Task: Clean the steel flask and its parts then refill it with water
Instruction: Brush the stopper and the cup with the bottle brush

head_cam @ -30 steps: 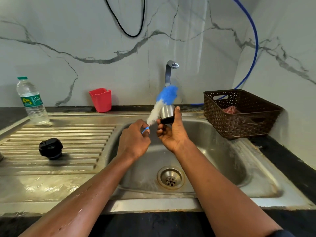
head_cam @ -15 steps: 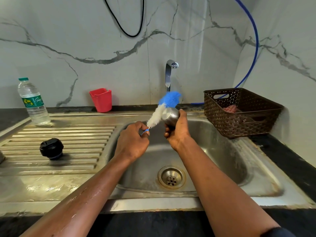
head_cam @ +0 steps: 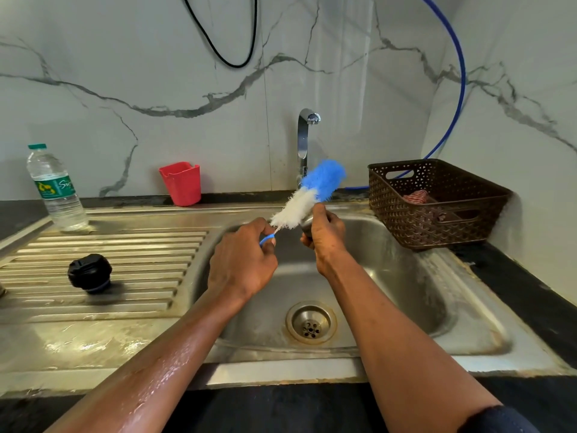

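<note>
Frame centre, over sink (head_cam: 468, 310): left hand (head_cam: 242, 260) grip pinches bottle brush (head_cam: 307, 198) handle; right hand (head_cam: 324, 237) grip wraps steel flask cap (head_cam: 306, 225), bristles touching it.

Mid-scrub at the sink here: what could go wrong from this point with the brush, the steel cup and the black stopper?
1. The steel cup is nearly hidden in the right hand over the sink; wet skin could let it slip.
2. The left hand holds the brush only by its thin wire end, so it may twist loose.
3. The black stopper sits on the wet drainboard, possibly picking up grime.
</note>
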